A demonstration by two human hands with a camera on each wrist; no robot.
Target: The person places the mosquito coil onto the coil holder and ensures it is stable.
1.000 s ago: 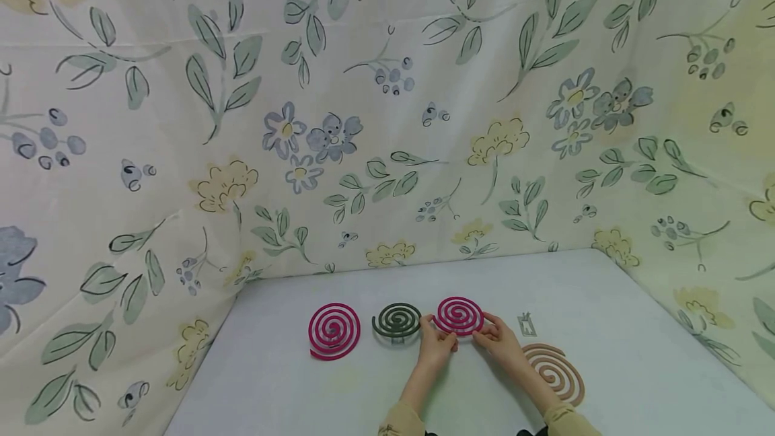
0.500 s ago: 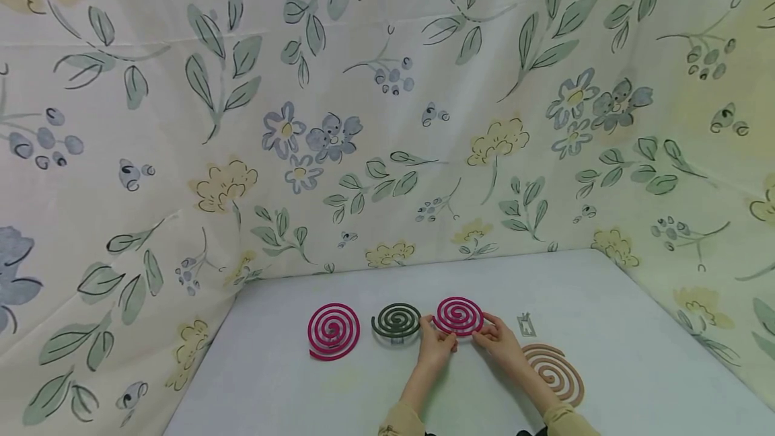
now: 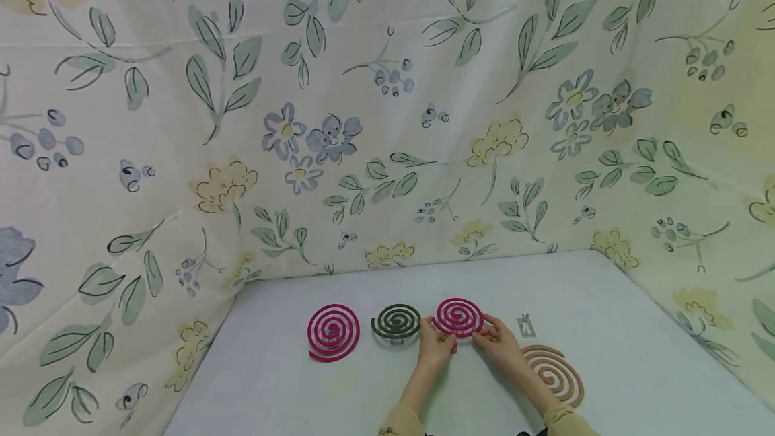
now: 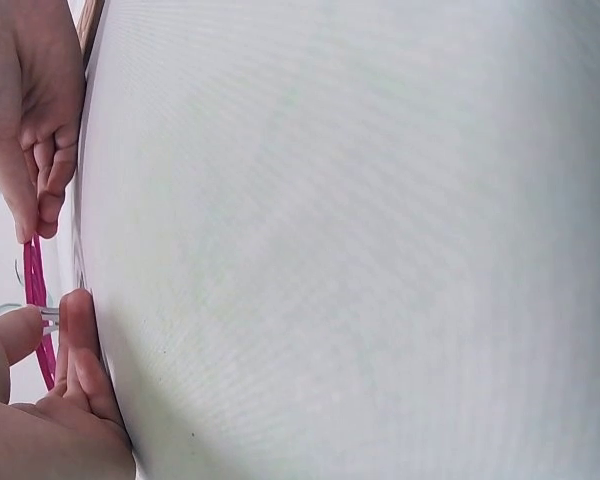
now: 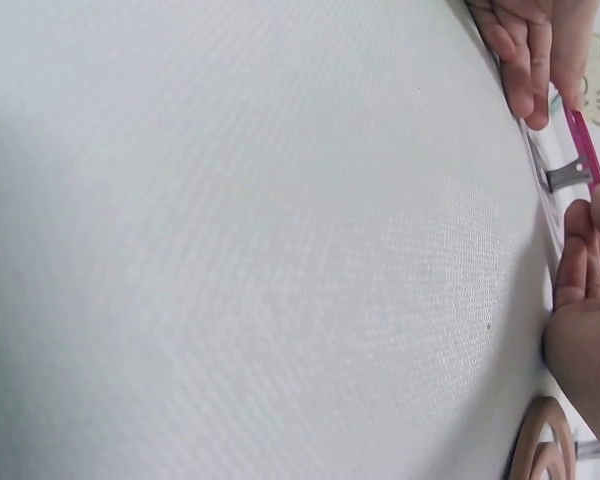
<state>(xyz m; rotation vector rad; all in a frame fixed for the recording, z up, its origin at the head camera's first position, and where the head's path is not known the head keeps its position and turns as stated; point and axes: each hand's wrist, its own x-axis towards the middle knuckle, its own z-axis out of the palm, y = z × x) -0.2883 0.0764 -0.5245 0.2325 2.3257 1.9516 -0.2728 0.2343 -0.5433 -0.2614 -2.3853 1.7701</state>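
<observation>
A pink mosquito coil (image 3: 458,317) is held level between both hands in the head view. My left hand (image 3: 437,348) pinches its near left edge, and my right hand (image 3: 500,344) holds the near right edge between thumb and fingers. Seen edge-on in the left wrist view, the coil (image 4: 34,272) is a thin pink band raised over the table. Under it, a small metal stand (image 5: 568,176) shows between the hands in the right wrist view. A dark green coil (image 3: 397,320), raised on its own stand, lies close beside my left hand.
Another pink coil (image 3: 333,332) is at the left. A brown coil (image 3: 568,390) rests partly behind my right forearm. Beyond my right hand lies a flat metal stand (image 3: 527,325). Floral cloth (image 3: 387,120) hangs behind and beside the white table (image 3: 272,395).
</observation>
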